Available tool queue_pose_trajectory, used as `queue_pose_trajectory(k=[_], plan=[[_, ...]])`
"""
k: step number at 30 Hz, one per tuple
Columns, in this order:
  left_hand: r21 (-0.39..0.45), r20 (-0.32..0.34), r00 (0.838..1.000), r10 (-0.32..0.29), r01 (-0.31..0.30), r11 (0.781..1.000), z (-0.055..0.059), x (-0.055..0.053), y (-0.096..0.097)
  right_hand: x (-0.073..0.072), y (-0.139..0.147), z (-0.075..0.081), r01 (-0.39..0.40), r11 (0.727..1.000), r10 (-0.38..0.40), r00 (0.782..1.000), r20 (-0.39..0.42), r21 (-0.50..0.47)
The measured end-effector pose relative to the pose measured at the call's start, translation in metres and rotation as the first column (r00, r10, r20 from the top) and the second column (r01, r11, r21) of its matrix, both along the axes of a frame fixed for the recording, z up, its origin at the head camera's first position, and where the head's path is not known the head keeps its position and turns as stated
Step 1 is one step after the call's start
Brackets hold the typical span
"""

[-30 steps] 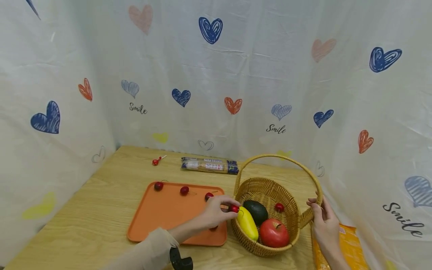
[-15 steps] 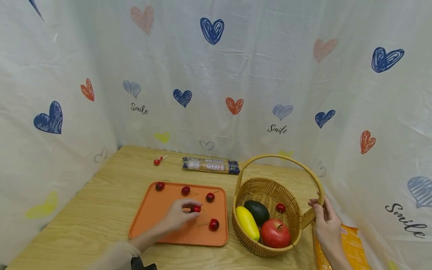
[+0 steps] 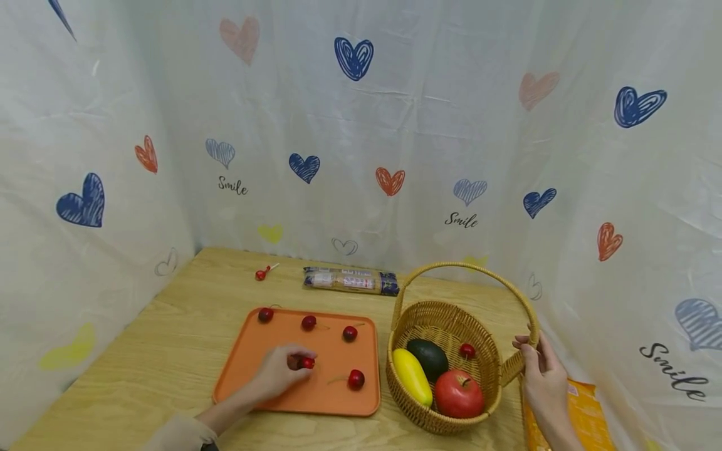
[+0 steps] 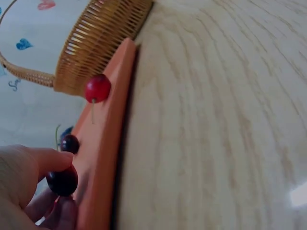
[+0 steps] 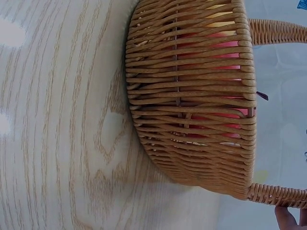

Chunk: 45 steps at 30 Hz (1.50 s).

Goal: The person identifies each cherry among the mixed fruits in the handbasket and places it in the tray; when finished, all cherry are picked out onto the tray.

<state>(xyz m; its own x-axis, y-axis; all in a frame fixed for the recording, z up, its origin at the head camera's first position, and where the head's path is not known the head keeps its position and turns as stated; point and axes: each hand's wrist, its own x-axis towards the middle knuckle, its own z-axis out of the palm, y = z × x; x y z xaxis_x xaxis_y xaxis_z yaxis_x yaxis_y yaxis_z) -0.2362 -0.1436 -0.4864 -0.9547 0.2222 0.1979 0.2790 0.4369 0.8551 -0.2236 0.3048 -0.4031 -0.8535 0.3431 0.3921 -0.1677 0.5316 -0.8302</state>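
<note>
Over the orange tray (image 3: 242, 369), my left hand (image 3: 277, 373) pinches a red cherry (image 3: 307, 362) between thumb and fingers. Close up in the left wrist view, this cherry (image 4: 62, 182) looks dark, and the fingers partly cover it. Several other cherries with stems lie on the tray, one (image 3: 356, 379) of them right of the hand. My right hand (image 3: 544, 373) grips the handle of the wicker basket (image 3: 420, 413) low on its right side. Inside the basket are a yellow elongated fruit (image 3: 413, 377), a dark green avocado (image 3: 427, 359), a red apple (image 3: 459, 394) and a cherry (image 3: 467, 351).
Two long clear packs (image 3: 351, 280) with dark blue ends lie behind the tray. A red lollipop (image 3: 261, 274) is at the back left of the wooden table (image 3: 152, 351). An orange packet (image 3: 586, 413) lies by the right forearm. Curtains with hearts enclose the table.
My left hand has moved left, from the basket's rim back over the tray, with a cherry in its fingers throughout. The right hand stays on the basket handle.
</note>
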Motion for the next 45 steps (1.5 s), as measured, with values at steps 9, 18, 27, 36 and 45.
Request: queue_pose_trajectory(k=[9, 18, 27, 36, 45], plan=[[-0.012, 0.013, 1.000, -0.012, 0.012, 1.000, -0.006, 0.002, 0.000, 0.003, -0.001, -0.001, -0.028, 1.000, 0.028, 0.999, -0.016, -0.003], [-0.022, 0.051, 0.996, 0.079, -0.078, 0.997, 0.018, -0.001, 0.007, 0.002, 0.000, -0.001, -0.032, 0.999, 0.031, 0.999, -0.023, -0.015], [0.025, -0.043, 0.999, 0.018, -0.017, 1.000, 0.038, -0.010, 0.036, 0.002, 0.000, -0.001, -0.033, 0.999, 0.033, 0.998, -0.045, -0.006], [0.138, -0.045, 0.982, -0.186, 0.191, 0.972, 0.056, -0.018, 0.091, 0.001, -0.001, 0.001, -0.029, 0.999, 0.028, 0.998, -0.052, -0.016], [0.193, -0.100, 0.950, -0.296, 0.310, 0.931, 0.066, -0.014, 0.130, 0.002, -0.003, 0.000, -0.064, 0.997, 0.062, 0.996, -0.062, -0.031]])
